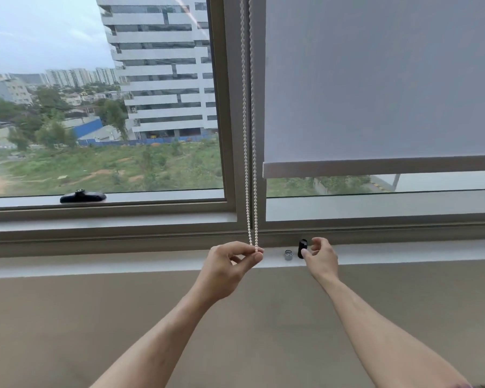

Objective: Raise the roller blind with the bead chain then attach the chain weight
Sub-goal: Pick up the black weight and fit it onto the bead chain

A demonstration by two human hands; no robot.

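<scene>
Left hand (230, 264) thumb and forefinger pinch bottom loop of white bead chain (248, 141), just above window sill (123, 261). Right hand (321, 257) fingers curled part-open around black chain weight (302, 248) standing on sill; contact unclear. Small silver cap (288, 255) just beside weight. Roller blind (381, 79) hem bar low, narrow glass strip beneath. Sill bare toward left.

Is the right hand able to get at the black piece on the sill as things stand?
Probably yes. The right hand is open right beside the black piece on the sill, thumb nearly touching it, nothing between them.
</scene>
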